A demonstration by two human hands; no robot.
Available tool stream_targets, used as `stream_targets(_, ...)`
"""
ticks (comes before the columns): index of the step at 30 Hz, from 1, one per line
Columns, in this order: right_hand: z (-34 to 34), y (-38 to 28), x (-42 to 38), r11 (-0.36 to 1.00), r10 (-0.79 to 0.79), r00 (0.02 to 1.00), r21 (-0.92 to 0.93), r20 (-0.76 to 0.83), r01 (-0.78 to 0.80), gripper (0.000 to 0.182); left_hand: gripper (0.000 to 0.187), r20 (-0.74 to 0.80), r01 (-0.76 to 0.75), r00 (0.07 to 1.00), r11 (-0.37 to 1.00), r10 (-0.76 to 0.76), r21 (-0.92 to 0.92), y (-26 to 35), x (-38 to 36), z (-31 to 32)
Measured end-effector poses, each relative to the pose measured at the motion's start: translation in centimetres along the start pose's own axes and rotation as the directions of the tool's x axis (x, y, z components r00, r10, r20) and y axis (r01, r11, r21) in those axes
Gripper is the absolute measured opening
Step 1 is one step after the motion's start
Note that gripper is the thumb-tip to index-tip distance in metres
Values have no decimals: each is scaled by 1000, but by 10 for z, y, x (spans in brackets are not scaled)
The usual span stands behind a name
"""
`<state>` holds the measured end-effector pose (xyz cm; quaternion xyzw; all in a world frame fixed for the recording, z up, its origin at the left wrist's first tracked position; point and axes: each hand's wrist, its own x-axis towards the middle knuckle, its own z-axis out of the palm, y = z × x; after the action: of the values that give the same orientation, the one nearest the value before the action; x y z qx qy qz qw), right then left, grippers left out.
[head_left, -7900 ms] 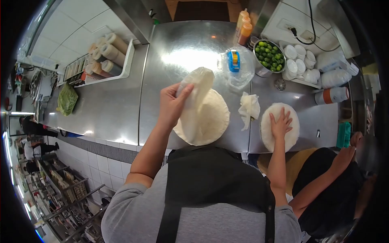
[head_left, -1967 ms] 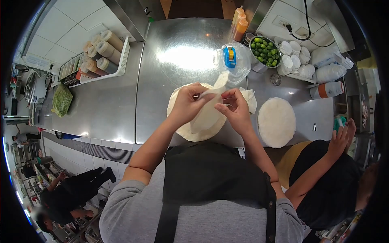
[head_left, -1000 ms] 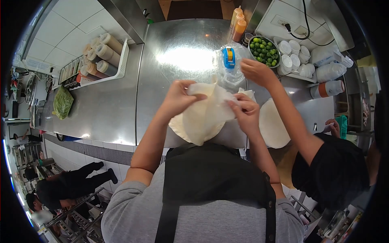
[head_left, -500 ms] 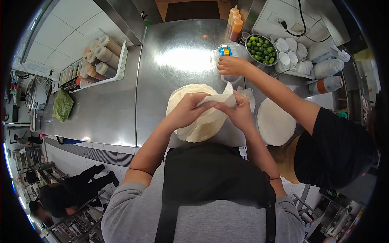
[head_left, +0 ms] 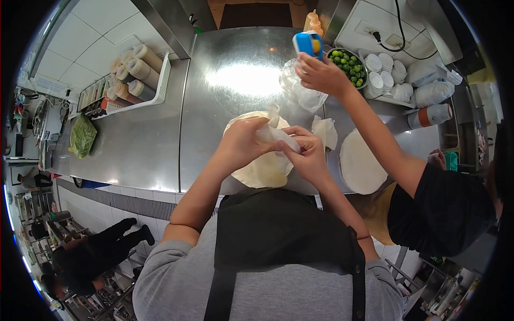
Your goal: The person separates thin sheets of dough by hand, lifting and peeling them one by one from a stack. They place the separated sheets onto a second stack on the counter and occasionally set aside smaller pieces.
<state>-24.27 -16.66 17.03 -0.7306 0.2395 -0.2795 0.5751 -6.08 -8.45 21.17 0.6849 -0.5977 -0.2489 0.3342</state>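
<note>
A pale, thin sheet is bunched and rolled between my two hands. Its left part is in my left hand, whose fingers are closed round it. The fingers of my right hand pinch its right end. Below both hands, a stack of round, flat, cream-coloured sheets lies on the steel counter. To the right of my right hand is a crumpled white piece, and beyond it a second round pale stack.
A co-worker's hand holds a blue and white object above a clear plastic bag. Behind are a bowl of limes and sauce bottles. At left stand a bottle basket and a bagged green item.
The sheet between my hands has become more tightly bunched, and my left hand has turned. The co-worker's hand has risen, lifting the blue object away from the plastic bag.
</note>
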Motion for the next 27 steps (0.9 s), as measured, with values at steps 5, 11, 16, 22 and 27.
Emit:
stream_targets(5,-24,10,-4,957,140,987,267,-79,-115,11,31,73,77,996,946,-57,-314,-26,2,-2)
stream_targets(11,-35,50,-14,769,429,871,602,-239,-214,7,22,21,278,947,789,-320,-548,-35,5,-12)
stream_targets(16,-23,37,-9,861,250,967,469,-55,-196,36,21,30,83,997,946,-77,-313,-20,2,11)
stream_targets(22,-33,42,19,997,60,996,44,-67,-57,33,20,80,19,997,960,4,-279,-8,-3,5)
stream_targets(27,-38,34,20,952,168,985,254,41,-173,11,20,-48,186,965,802,-257,-568,-26,-8,-12)
